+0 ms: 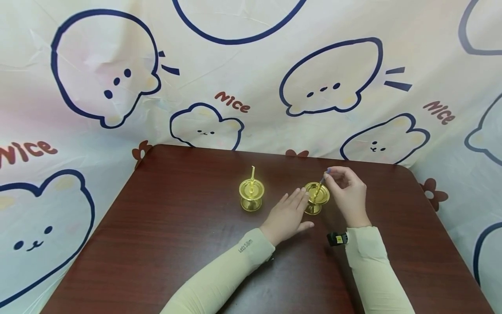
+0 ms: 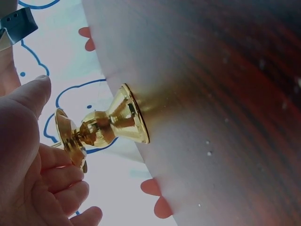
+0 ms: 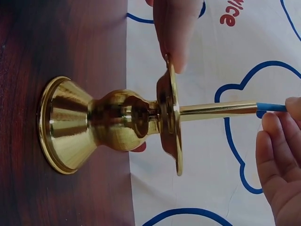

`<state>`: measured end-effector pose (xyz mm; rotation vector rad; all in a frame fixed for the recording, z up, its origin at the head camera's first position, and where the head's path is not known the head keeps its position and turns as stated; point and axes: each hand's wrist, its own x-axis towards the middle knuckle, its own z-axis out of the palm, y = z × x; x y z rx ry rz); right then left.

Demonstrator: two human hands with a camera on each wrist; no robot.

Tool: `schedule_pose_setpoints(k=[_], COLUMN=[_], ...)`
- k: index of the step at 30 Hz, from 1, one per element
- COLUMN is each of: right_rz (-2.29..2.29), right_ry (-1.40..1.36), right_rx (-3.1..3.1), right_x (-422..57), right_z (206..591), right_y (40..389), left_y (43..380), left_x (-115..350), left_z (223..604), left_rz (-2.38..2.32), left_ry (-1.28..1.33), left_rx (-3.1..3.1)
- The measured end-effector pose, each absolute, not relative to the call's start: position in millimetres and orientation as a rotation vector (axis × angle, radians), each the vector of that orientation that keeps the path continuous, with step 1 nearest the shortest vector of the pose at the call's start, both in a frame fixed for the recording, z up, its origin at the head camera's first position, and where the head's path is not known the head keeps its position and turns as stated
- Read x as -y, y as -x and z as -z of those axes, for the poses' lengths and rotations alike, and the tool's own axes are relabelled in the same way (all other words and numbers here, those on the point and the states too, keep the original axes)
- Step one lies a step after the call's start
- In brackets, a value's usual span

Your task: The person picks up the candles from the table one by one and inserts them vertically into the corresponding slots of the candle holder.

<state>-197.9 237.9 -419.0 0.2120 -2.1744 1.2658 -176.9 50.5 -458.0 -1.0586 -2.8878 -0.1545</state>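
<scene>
on the dark reddish-brown wooden table stands a shiny gold metal candle holder with a flared foot and a flat dish on top, upright between the two hands. the right hand pinches the upper tip of a thin gold candle with a blue end, whose lower end sits in the holder's dish. the left hand rests with straight, relaxed fingers against the dish's rim. a second matching gold holder with its own upright candle stands apart, to the left.
</scene>
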Motion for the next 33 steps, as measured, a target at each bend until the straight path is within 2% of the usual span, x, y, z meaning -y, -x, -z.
schedule_pose_setpoints(k=[17,33], right_rz=[-1.109,-0.98], right_ry=[-0.319,-0.292], right_rx=[2.329,2.34], right_x=[-240.8,-239.2], right_z=[416.1,411.5], right_y=[197.8,199.2], left_y=[177.9,177.8], left_x=[-50.1,-52.5], left_z=[460.5,460.4], left_rz=[0.15,0.124], left_ry=[1.053,1.043], left_rx=[2.876,2.875])
